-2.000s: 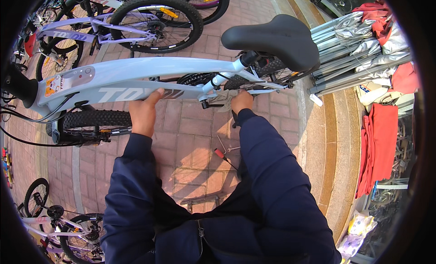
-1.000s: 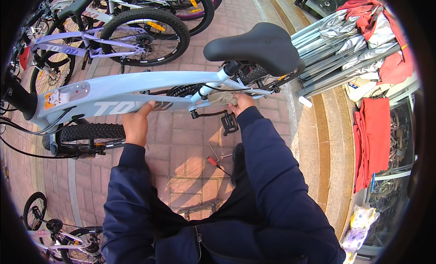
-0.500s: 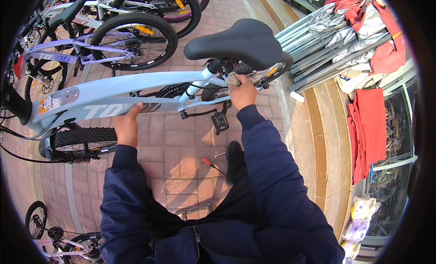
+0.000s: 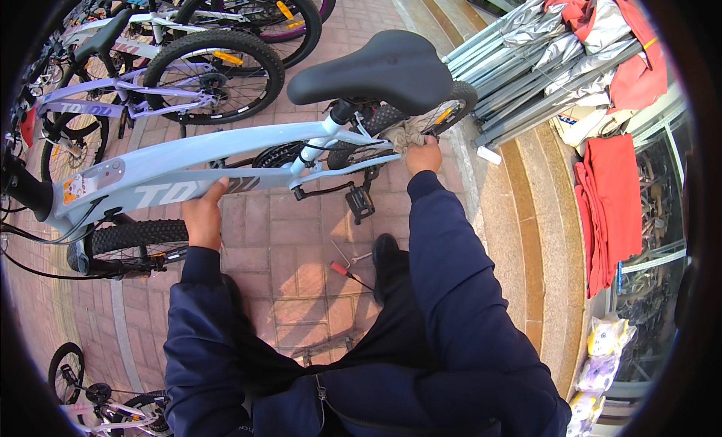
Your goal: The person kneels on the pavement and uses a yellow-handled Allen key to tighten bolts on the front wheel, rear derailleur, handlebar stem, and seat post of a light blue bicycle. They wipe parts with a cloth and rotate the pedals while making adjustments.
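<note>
In the head view, the bicycle (image 4: pixel 226 143) stretches above red brick paving (image 4: pixel 301 275): smooth, glossy pale-blue tubes, a broad dull-black saddle (image 4: pixel 372 70), a knobbly front tyre (image 4: pixel 143 232). Large lettering marks its lower tube. The left grip (image 4: pixel 203 220) holds that tube, thumb against its face; the right grip (image 4: pixel 423 159) is closed on a crumpled beige cloth (image 4: pixel 404 138) at the rear frame. Half a second ago, that cloth was nearer the seat post.
</note>
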Demonstrator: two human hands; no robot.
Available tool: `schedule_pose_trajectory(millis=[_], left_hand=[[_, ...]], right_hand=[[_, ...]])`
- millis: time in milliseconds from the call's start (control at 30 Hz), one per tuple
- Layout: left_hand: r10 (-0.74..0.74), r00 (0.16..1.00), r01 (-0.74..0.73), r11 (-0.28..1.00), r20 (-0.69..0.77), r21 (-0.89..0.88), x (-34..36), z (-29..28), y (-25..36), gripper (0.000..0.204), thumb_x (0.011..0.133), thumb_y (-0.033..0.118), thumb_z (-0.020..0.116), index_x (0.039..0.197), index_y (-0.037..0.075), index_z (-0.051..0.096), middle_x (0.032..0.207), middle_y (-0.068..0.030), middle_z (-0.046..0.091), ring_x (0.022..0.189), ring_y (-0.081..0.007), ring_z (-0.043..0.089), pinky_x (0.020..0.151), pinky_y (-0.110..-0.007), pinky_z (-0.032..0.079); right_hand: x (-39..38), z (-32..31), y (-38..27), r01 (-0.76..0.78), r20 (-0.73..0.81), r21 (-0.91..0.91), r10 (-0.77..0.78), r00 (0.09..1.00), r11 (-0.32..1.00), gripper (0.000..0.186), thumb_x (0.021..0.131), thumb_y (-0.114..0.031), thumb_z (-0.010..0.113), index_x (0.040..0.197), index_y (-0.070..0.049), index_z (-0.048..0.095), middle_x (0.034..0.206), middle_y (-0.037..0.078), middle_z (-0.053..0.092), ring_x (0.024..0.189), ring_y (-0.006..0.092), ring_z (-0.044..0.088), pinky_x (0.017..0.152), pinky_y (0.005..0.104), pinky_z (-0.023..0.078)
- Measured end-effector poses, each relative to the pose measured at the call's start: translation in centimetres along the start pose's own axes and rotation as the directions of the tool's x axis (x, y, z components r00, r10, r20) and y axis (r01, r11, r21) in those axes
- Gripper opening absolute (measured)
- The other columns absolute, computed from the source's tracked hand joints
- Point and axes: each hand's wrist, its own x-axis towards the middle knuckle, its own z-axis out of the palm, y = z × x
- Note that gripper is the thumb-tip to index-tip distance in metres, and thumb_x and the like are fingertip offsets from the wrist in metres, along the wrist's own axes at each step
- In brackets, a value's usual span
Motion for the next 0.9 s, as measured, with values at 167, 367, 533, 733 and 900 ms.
schedule_pose_trajectory(millis=[167,367,533,733,900], left_hand=[[0.016,1.0,-0.016,1.0,0.002,0.015,0.4,-0.1,-0.7,0.031,0.086,0.01,0.075,0.112,-0.002,0.063,0.104,-0.0074,0.064,0.094,-0.018,0.058,0.086,-0.032,0.043],[0.143,0.99,-0.142,0.989,-0.022,0.037,0.7,0.1,-1.3,0.018,0.086,0.017,0.075,0.093,0.007,0.062,0.065,0.0042,0.05,0.043,-0.0066,0.037,0.041,-0.025,0.026],[0.12,0.993,-0.119,0.991,-0.015,0.067,0.4,0.1,-0.9,0.02,0.085,0.018,0.076,0.095,0.006,0.063,0.066,0.0041,0.05,0.044,-0.006,0.037,0.041,-0.025,0.026],[-0.003,1.0,0.004,0.998,-0.012,0.055,0.0,0.1,0.0,0.037,0.085,0.011,0.076,0.115,-0.005,0.063,0.109,-0.0102,0.067,0.1,-0.0196,0.062,0.091,-0.033,0.047],[-0.015,1.0,0.015,0.999,0.009,0.03,-0.1,0.0,0.2,0.036,0.084,0.01,0.075,0.115,-0.005,0.063,0.108,-0.0091,0.067,0.099,-0.0192,0.062,0.091,-0.033,0.047]], right_hand=[[-2.6,-0.8,-6.7,0.262,0.243,-0.152,-0.22,0.945,0.953,0.021,0.079,-0.008,0.063,0.098,0.0,0.065,0.094,0.026,0.071,0.092,0.0439,0.068,0.084,0.05,0.053],[-5.7,-2.8,-11.7,0.317,0.329,0.219,-0.376,0.866,0.923,0.026,0.074,-0.012,0.071,0.096,0.001,0.067,0.092,0.024,0.071,0.089,0.0428,0.068,0.079,0.0461,0.053],[-4.4,-2.1,-9.7,0.122,0.361,0.178,-0.18,0.915,0.977,0.03,0.07,-0.017,0.075,0.093,0.001,0.067,0.088,0.021,0.071,0.085,0.0397,0.069,0.075,0.0444,0.053],[-3.5,-0.9,-9.2,0.023,0.443,0.45,-0.245,0.862,0.893,0.025,0.071,-0.013,0.076,0.087,0.004,0.067,0.083,0.014,0.071,0.075,0.0245,0.068,0.07,0.035,0.052],[-4.7,-2.7,-11.9,-0.011,0.495,0.457,-0.244,0.834,0.889,0.022,0.072,-0.011,0.075,0.084,0.006,0.069,0.075,0.012,0.07,0.069,0.0213,0.066,0.065,0.0358,0.05]])
